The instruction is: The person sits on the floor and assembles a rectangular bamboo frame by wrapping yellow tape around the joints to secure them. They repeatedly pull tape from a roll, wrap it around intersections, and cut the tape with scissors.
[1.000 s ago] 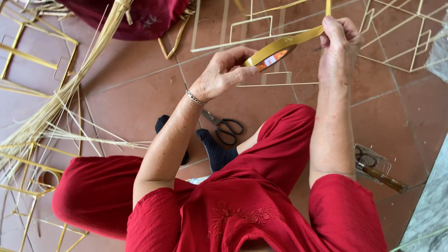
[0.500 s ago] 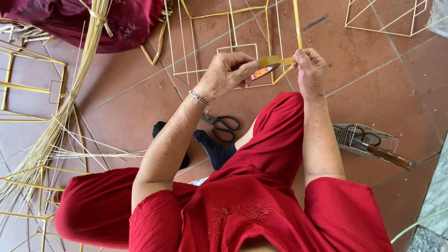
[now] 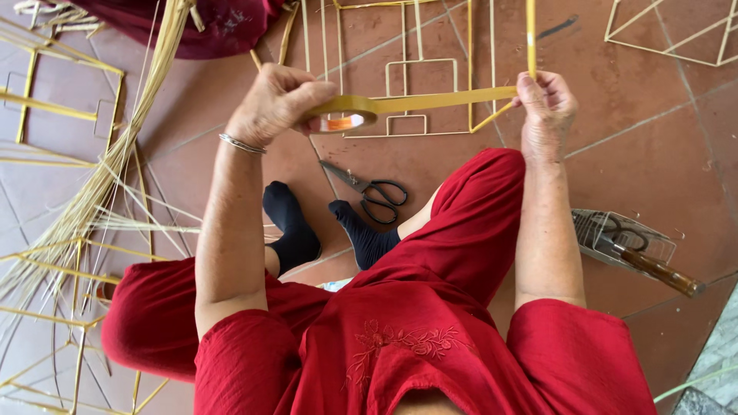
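Both hands stretch glossy yellow tape (image 3: 438, 100) from its roll (image 3: 342, 115).

One roll of tape (image 3: 342, 115), stretched between two hands: the left hand (image 3: 273, 104) and the right hand (image 3: 546, 107). One pair of scissors (image 3: 369, 188) on the floor tiles (image 3: 638, 115), two black socks (image 3: 292, 227), and one clear box (image 3: 623, 238) by the floor's right edge.

- Tape roll (image 3: 344, 115) in left hand (image 3: 273, 104), strip stretched rightward to right hand (image 3: 544, 107).
- Scissors (image 3: 370, 190) on floor (image 3: 630, 131) below tape.
- Bamboo strips (image 3: 115, 169) at left.
- Clear box (image 3: 623, 240) at right.
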